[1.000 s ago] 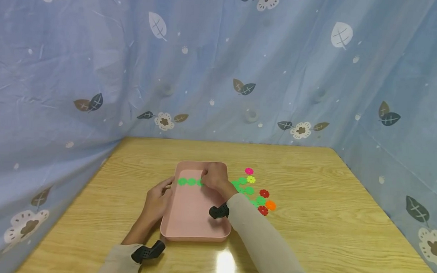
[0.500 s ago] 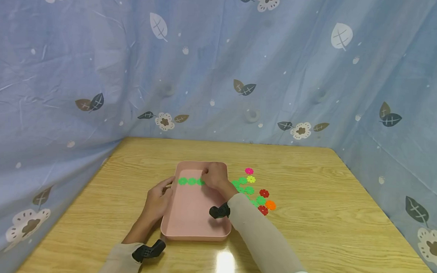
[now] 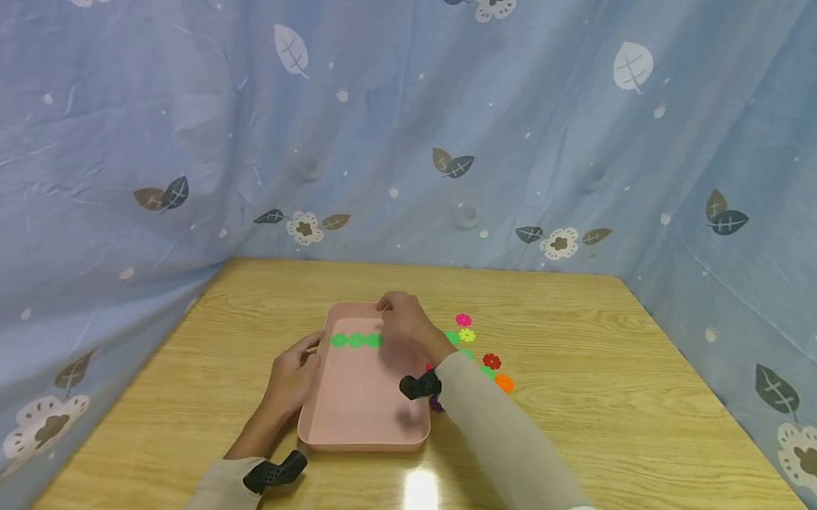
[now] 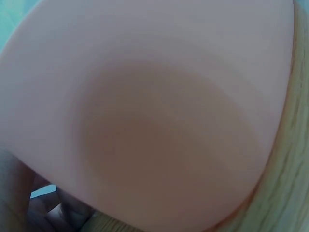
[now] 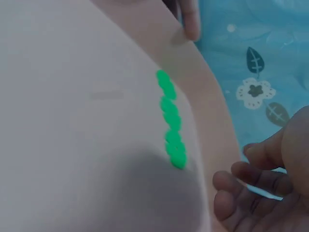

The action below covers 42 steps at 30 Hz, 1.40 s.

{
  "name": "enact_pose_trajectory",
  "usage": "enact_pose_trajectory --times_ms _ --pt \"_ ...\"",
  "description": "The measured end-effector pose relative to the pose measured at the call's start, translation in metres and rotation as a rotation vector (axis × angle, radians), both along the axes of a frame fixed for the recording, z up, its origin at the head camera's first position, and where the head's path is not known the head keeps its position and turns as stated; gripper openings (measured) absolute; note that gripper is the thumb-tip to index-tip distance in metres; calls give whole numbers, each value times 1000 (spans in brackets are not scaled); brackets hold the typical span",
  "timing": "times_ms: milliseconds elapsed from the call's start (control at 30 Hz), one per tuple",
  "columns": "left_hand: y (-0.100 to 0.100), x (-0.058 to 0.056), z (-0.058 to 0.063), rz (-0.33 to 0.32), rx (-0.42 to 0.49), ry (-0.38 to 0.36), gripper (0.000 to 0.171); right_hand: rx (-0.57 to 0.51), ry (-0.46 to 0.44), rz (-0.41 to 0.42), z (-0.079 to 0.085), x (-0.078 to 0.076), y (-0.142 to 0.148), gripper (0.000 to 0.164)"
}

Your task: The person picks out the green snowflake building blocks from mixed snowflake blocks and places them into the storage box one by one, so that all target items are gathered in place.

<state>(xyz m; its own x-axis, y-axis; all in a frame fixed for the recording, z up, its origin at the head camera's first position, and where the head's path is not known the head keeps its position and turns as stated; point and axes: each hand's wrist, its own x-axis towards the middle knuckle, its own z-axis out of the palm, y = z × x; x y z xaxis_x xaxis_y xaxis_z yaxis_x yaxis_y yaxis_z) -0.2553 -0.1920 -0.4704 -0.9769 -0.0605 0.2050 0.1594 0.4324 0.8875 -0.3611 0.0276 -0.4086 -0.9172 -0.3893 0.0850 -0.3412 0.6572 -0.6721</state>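
Observation:
My left hand (image 3: pixel 291 378) is against the left side of the pink tray (image 3: pixel 362 411), its fingers (image 3: pixel 308 343) touching the rim near the far left corner. In the left wrist view the tray's wall (image 4: pixel 169 29) fills most of the picture, and part of the hand shows at lower left. Three green flower-shaped plastic discs (image 3: pixel 357 340) lie in a row, edge to edge, across the far part of the tray. My right hand (image 3: pixel 406 320) hovers at the far right corner, beyond the row. In the right wrist view its fingers (image 5: pixel 224 181) are loosely bent with nothing visible between them.
Right of the tray, several loose flower discs lie on the wooden table (image 3: pixel 581 351): a pink one (image 3: pixel 463 320), a yellow one (image 3: pixel 467 335), a red one (image 3: pixel 491 361), an orange one (image 3: pixel 504 383) and green ones. My right forearm hides part of them. A patterned curtain (image 3: pixel 386 119) hangs behind.
My right hand has left the third green disc, moving up and slightly right to the tray's far right corner. That disc now shows whole. My left hand stays at the tray's side.

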Motion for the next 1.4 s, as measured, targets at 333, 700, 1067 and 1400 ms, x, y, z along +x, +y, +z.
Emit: enact_pose_trajectory --times_ms 333,700,1067,1400 --pt "-2 -1 -1 17 -36 -4 47 -44 83 -62 9 -7 39 25" --pt "0 1 -3 -7 -21 -4 49 122 11 -57 3 -13 95 28" --pt "-4 -2 -3 -14 -16 -1 47 262 -56 -50 -3 -12 111 24" --pt "-3 -1 -3 -11 -40 -19 48 253 -102 -73 -12 -9 112 16"
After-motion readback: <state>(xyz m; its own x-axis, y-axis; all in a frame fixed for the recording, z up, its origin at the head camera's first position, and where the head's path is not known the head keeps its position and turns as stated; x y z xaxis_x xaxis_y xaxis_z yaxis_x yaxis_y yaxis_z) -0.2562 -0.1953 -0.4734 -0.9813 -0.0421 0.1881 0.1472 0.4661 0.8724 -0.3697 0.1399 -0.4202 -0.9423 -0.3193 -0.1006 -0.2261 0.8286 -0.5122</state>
